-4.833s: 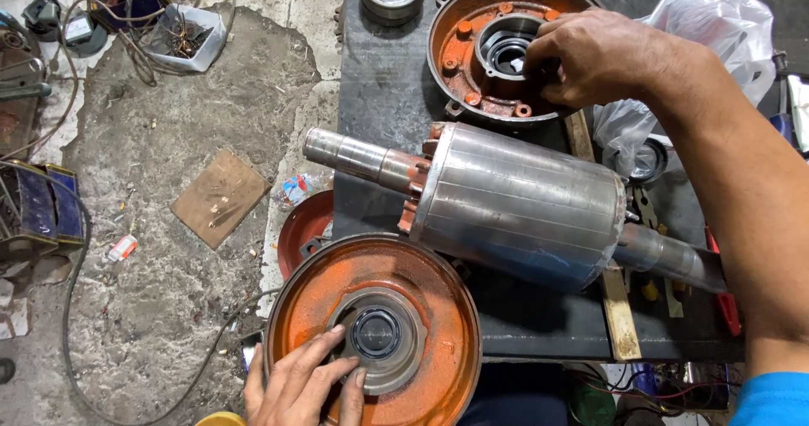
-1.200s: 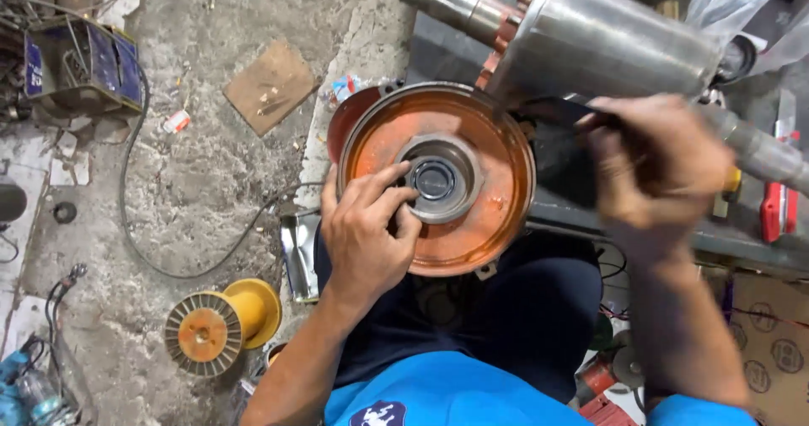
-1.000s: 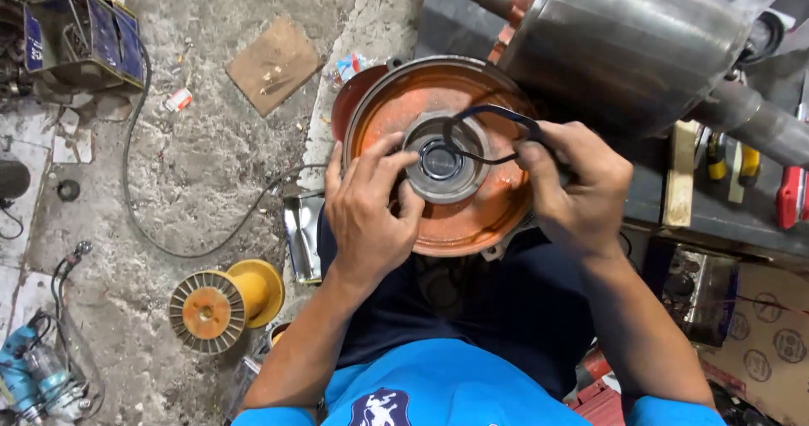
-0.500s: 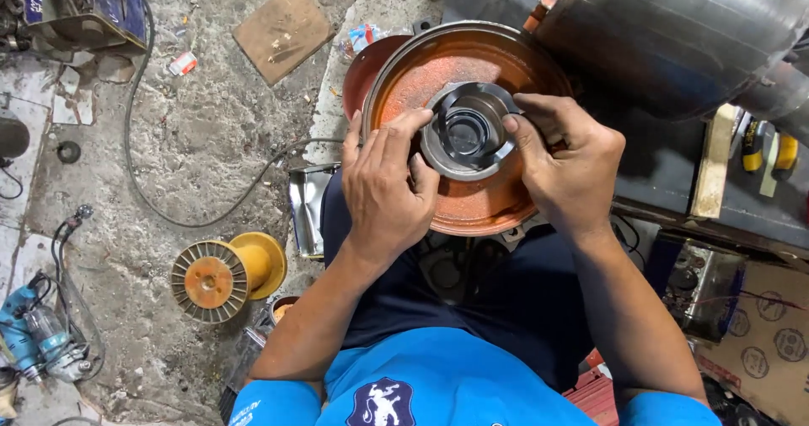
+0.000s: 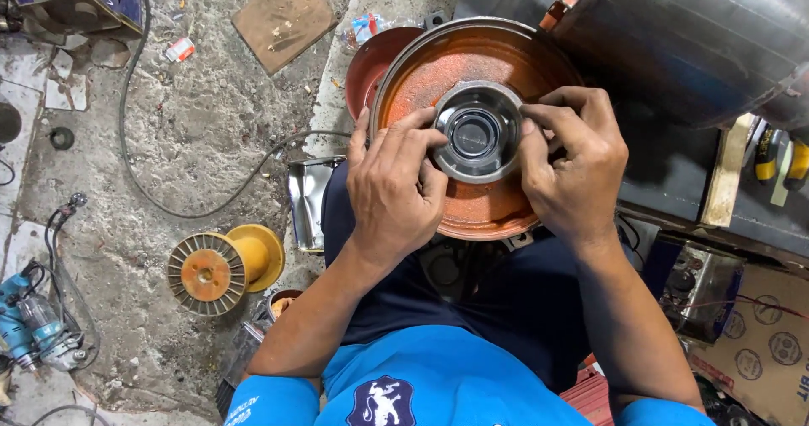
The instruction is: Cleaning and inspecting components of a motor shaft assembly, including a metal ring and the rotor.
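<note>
Both hands are pinching the grey bearing hub (image 5: 478, 131) at the centre of the orange end cover (image 5: 489, 198) — left hand (image 5: 392, 192) fingertips pressing its left rim, right hand (image 5: 575, 166) fingertips pressing its right rim. Cover is sitting at the workbench (image 5: 666, 182) edge, just below the steel rotor (image 5: 699, 38).

A motor repair workshop.
Rough cracked concrete floor (image 5: 168, 156) with a yellow wire spool (image 5: 221, 267), blue power drill (image 5: 29, 316), and big steel rotor (image 5: 699, 38) on the far-right worktop.
</note>
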